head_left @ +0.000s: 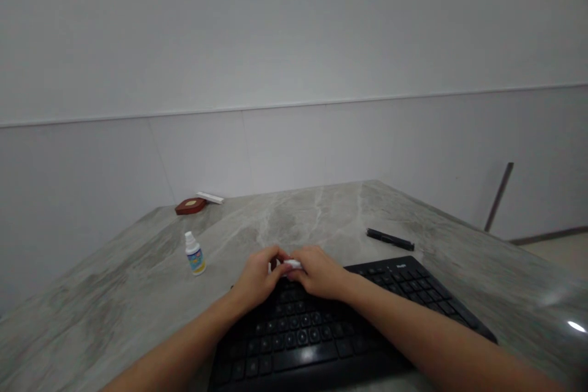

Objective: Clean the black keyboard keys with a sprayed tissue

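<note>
Keyboard (298, 326) below, I see left hand (258, 277) and right hand (322, 273) pinch a white item (293, 264). Box (190, 206) sits near the tabletop's (298, 220) far-left corner.

The left grip (260, 275) and right grip (320, 271) hide part of a small white thing (293, 264), so you can't tell what it is. Both arms (184, 343) run off the bottom edge. The right arm covers some of the keyboard (294, 323). Words on the bottle (196, 258) are too small to read
</note>
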`<state>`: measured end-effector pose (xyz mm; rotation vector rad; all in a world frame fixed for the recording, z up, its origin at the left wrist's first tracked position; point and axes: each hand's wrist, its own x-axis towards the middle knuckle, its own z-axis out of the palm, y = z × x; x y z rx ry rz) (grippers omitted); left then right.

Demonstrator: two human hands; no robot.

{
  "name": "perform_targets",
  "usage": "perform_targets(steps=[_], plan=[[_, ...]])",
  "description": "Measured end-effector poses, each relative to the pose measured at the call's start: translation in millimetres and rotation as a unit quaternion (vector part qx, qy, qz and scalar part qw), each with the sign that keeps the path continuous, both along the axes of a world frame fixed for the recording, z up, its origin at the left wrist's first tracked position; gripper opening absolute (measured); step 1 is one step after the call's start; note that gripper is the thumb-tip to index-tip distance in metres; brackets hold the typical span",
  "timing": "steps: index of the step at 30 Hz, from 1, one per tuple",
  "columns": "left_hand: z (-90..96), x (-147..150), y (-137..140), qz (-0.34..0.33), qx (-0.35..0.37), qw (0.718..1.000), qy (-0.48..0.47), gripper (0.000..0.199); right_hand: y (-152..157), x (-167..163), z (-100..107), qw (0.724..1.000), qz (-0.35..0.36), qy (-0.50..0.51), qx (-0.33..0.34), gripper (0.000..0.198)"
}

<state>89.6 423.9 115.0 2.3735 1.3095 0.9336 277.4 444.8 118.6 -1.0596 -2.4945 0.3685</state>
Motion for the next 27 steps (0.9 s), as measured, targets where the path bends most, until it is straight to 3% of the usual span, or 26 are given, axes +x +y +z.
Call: perform_targets(steps=[4, 6, 13, 19, 27], plan=[[-6.4, 4, 5, 0.014, 0.005, 1.0, -0.009, 0.014, 9, 6, -8, 0.994, -0.011, 0.077, -0.078, 0.015], [-7.4, 3, 4, 0.01, 0.006, 1.0, -0.011, 0.013, 10, 8, -7, 0.993, -0.02, 0.087, -0.083, 0.012], [-3.1, -1, -1, -0.017, -0.005, 0.999, -0.031, 0.013, 3, 10, -3, 0.994, 0.019, 0.105, -0.023, 0.014], [0.0, -1, -1, -0.038, -0.03, 0.998, -0.047, 0.017, 0, 9, -4, 0.998, 0.033, 0.04, 0.045, 0.019], [0.0, -2, 0, -0.034, -0.04, 0.998, -0.037, 0.009, 0, 8, -2, 0.998, 0.044, 0.024, 0.045, 0.017]])
